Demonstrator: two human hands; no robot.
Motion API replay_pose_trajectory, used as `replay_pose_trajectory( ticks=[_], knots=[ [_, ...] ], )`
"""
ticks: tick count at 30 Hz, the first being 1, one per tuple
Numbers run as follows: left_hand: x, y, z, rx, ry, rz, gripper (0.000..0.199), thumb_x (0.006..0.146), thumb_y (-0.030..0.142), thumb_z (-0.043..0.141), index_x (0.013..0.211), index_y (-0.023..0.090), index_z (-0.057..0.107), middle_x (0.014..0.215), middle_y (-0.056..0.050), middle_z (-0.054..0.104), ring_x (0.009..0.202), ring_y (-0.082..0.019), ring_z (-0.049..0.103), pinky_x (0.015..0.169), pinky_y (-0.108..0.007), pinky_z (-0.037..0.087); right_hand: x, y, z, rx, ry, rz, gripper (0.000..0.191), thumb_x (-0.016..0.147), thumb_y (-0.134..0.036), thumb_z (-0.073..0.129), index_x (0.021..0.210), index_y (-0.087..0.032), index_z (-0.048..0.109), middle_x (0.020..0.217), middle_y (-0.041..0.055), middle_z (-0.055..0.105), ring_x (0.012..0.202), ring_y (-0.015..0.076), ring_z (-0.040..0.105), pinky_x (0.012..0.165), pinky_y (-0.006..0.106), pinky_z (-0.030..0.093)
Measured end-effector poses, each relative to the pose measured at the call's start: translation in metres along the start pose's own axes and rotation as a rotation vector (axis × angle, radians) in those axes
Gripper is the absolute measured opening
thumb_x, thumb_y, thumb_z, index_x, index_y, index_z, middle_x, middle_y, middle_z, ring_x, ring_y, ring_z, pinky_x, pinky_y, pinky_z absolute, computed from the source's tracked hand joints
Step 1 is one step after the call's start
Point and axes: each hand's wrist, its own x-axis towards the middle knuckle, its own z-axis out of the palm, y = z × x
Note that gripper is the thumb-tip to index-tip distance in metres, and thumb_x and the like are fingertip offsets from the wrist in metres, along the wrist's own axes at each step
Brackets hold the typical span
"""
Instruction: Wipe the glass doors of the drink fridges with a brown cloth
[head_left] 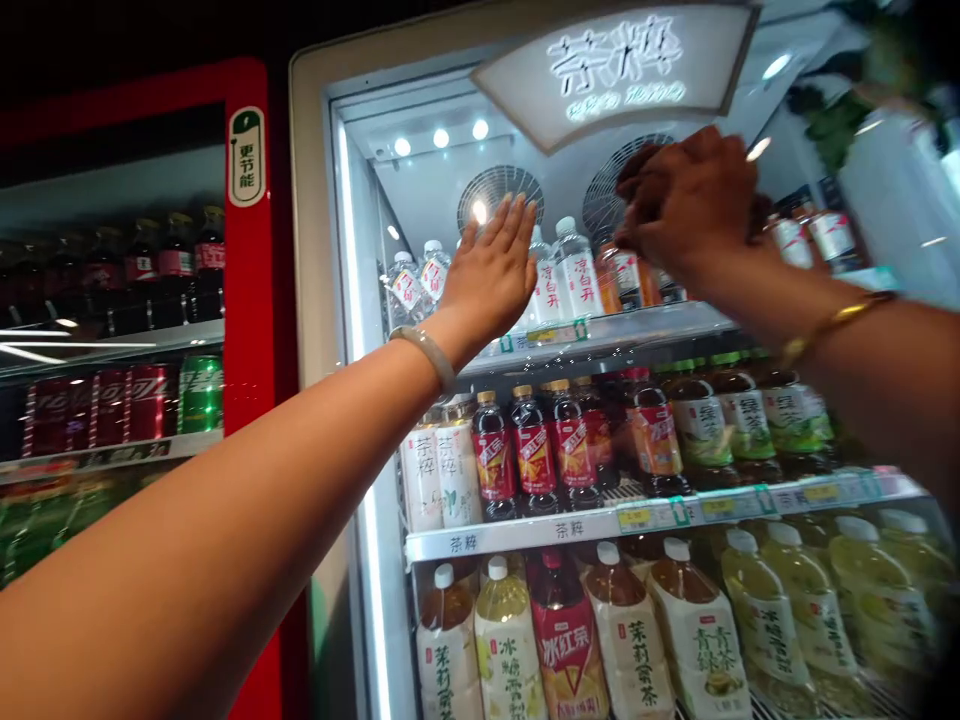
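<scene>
My left hand (495, 265) lies flat against the front of a lit drinks cooler (311, 200), apparently on its glass, with the fingers stretched upward. A pale bangle circles that wrist. Higher and to the right is my right hand (694, 200), its fingers curled; whatever they hold, if anything, is hidden. A dark shape, perhaps its reflection, touches the fingertips. A gold bracelet (832, 325) sits on the right wrist. Behind my hands, clear water bottles (577, 270) stand on the top shelf, and orange-brown bottles (630, 280) appear partly behind the right hand.
Red-labelled tea bottles (536, 450) and green-labelled ones (705, 430) fill the middle shelf. Larger bottles (562, 640) line the lower shelf. A fan-shaped lit sign (615, 75) hangs on top. To the left stands a red-framed cooler (251, 300) with cola bottles and cans (150, 405).
</scene>
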Motion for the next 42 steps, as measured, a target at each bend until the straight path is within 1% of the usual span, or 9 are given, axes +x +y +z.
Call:
replay_pose_trajectory(
  ticks=[2,5,8,12,19,23,27,35,42],
  knots=[
    [0.000,0.000,-0.001,0.016,0.031,0.016,0.068,0.099,0.029,0.035,0.167,0.027,0.027,0.175,0.001,0.029,0.165,-0.016,0.016,0.136,-0.039,0.000,0.001,-0.030,0.000,0.008,-0.009,0.169,0.048,0.086,-0.049,0.072,0.123,-0.019,0.065,0.138,0.0230,0.057,0.124,0.0409,0.048,0.094,0.058,0.040],
    [0.003,0.006,-0.002,0.030,0.076,0.019,0.068,0.098,0.029,0.038,0.166,0.026,0.029,0.173,-0.002,0.034,0.164,-0.018,0.020,0.136,-0.042,-0.001,-0.021,-0.053,-0.006,0.048,-0.051,-0.122,0.042,0.093,-0.050,0.061,0.126,-0.024,0.064,0.133,0.0157,0.060,0.120,0.0356,0.050,0.095,0.053,0.039],
    [0.009,0.026,-0.002,0.071,0.066,0.001,0.068,0.098,0.027,0.038,0.165,0.017,0.031,0.174,-0.009,0.031,0.165,-0.023,0.019,0.136,-0.046,-0.002,-0.047,-0.023,-0.016,0.105,-0.116,-0.373,0.034,0.101,-0.046,0.047,0.124,-0.031,0.067,0.128,0.0078,0.065,0.119,0.0287,0.054,0.098,0.048,0.040],
    [0.026,0.064,0.007,0.102,0.011,0.135,0.066,0.103,0.030,0.031,0.167,0.013,0.026,0.176,-0.010,0.023,0.166,-0.024,0.014,0.136,-0.049,-0.002,-0.039,0.029,-0.017,0.108,-0.105,-0.172,0.033,0.094,-0.043,0.057,0.119,-0.026,0.071,0.125,0.0103,0.065,0.117,0.0301,0.055,0.100,0.048,0.042],
    [0.043,0.100,0.024,0.132,-0.006,0.077,0.068,0.104,0.029,0.027,0.166,0.001,0.019,0.176,-0.017,0.019,0.166,-0.025,0.010,0.136,-0.048,0.002,-0.019,0.003,-0.002,0.044,-0.004,0.069,0.033,0.096,-0.030,0.051,0.125,-0.022,0.064,0.128,0.0161,0.060,0.117,0.0351,0.050,0.093,0.052,0.041],
    [0.030,0.114,0.033,0.143,-0.051,0.142,0.067,0.105,0.030,0.027,0.166,0.001,0.021,0.176,-0.017,0.021,0.166,-0.026,0.013,0.136,-0.048,0.002,-0.052,0.046,-0.013,0.081,-0.042,-0.246,0.035,0.094,-0.041,0.059,0.124,-0.025,0.067,0.128,0.0122,0.062,0.117,0.0319,0.052,0.097,0.049,0.041],
    [0.048,0.131,0.039,0.137,-0.059,0.170,0.068,0.104,0.029,0.028,0.167,0.003,0.020,0.176,-0.015,0.019,0.166,-0.023,0.012,0.136,-0.048,-0.002,-0.034,0.087,-0.016,0.043,-0.052,-0.091,0.033,0.092,-0.039,0.063,0.120,-0.023,0.068,0.127,0.0119,0.061,0.118,0.0305,0.051,0.100,0.048,0.041],
    [0.072,0.138,0.037,0.132,-0.034,-0.014,0.069,0.104,0.028,0.027,0.165,-0.001,0.021,0.176,-0.019,0.021,0.166,-0.028,0.012,0.136,-0.050,0.003,-0.012,0.046,-0.002,0.069,0.022,-0.026,0.030,0.096,-0.030,0.054,0.124,-0.024,0.064,0.127,0.0116,0.060,0.119,0.0332,0.050,0.092,0.050,0.043],
    [0.085,0.193,0.066,0.077,-0.058,0.043,0.070,0.103,0.028,0.027,0.165,-0.004,0.019,0.176,-0.018,0.018,0.166,-0.027,0.009,0.136,-0.044,0.003,-0.040,0.118,-0.022,0.071,-0.059,-0.100,0.032,0.092,-0.028,0.062,0.123,-0.021,0.067,0.128,0.0127,0.062,0.116,0.0284,0.047,0.095,0.045,0.038]
  ],
)
